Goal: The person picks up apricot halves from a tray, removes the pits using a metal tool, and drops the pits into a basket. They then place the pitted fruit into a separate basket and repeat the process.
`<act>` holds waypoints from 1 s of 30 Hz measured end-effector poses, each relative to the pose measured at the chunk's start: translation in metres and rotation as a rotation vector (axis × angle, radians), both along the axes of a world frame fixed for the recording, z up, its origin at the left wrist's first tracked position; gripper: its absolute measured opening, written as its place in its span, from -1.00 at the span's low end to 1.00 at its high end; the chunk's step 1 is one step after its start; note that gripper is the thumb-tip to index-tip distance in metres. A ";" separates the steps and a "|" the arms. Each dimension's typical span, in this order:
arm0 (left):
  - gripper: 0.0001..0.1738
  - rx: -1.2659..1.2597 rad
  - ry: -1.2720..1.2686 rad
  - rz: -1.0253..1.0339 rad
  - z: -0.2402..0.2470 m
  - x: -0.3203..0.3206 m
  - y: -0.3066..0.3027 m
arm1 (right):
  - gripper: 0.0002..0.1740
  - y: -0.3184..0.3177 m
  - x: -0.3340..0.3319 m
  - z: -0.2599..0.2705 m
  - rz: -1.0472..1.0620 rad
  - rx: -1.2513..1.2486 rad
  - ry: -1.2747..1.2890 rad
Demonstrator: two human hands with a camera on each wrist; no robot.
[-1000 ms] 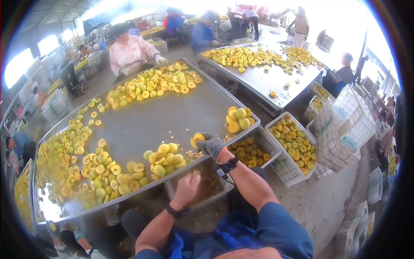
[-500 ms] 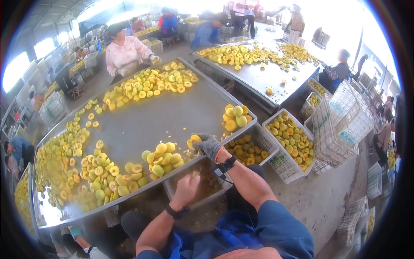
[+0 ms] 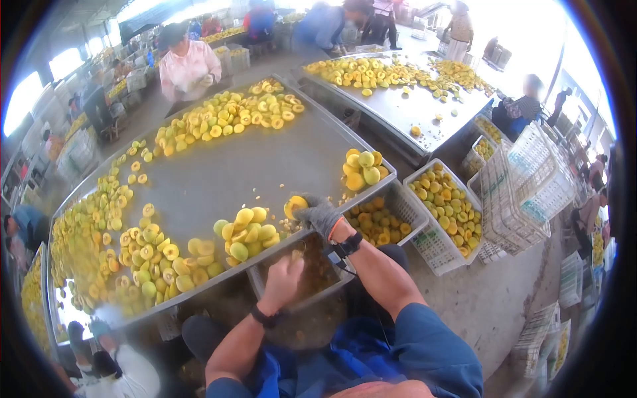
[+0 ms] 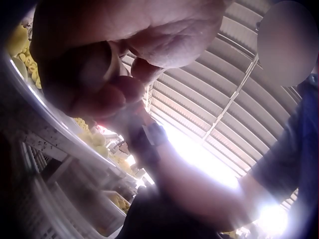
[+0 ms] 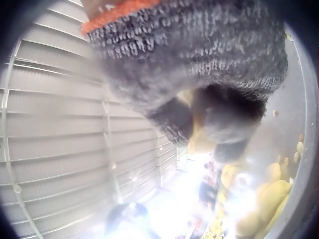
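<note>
In the head view my right hand [image 3: 320, 215], in a grey knitted glove with an orange cuff, holds a yellow stone fruit half [image 3: 295, 207] over the near edge of the metal table [image 3: 225, 176]. In the right wrist view the gloved fingers [image 5: 224, 122] curl round the yellow flesh. My bare left hand [image 3: 284, 278] is lower and closer to me, over a crate [image 3: 318, 290] below the table edge. Its fingers curl in, and a small brownish thing shows at their tips; I cannot tell what it is. A heap of fruit halves [image 3: 247, 233] lies just left of the right hand.
Pale stones [image 3: 290, 225] are scattered near the right hand. Another fruit cluster [image 3: 362, 168] sits at the table's right corner. Fruit-filled crates [image 3: 434, 249] and stacked white crates [image 3: 511, 199] stand to the right. A person in pink [image 3: 189, 69] is across the table.
The fruit half in my right hand now turns its round orange face more upward. Both hands have shifted only slightly. The person in pink has drawn their hands in from the fruit.
</note>
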State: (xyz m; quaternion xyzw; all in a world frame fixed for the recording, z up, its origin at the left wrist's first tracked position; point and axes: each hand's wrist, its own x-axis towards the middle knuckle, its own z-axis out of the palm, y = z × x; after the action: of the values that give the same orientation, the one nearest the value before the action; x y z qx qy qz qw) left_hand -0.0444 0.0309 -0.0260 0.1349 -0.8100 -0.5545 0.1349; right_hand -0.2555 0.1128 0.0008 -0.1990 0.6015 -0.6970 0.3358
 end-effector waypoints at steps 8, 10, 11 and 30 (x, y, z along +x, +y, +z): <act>-0.68 0.200 0.056 0.075 0.032 0.003 -0.012 | -0.25 0.000 0.010 0.003 0.109 -0.211 0.227; -0.68 0.207 0.091 0.077 0.034 0.001 -0.018 | -0.24 0.000 0.012 0.002 0.111 -0.122 0.377; -0.68 0.211 0.082 0.085 0.031 0.001 -0.021 | -0.24 0.000 0.013 0.001 0.110 -0.083 0.455; -0.71 0.815 0.074 0.345 0.056 -0.003 -0.046 | -0.32 -0.004 0.062 0.012 0.138 -0.116 1.050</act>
State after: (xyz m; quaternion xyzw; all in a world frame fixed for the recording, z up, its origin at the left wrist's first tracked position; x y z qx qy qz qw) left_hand -0.0474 -0.0155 0.0303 0.2904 -0.4854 -0.8025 0.1902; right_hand -0.1939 0.1092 0.0126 -0.5784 0.6348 -0.5118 0.0230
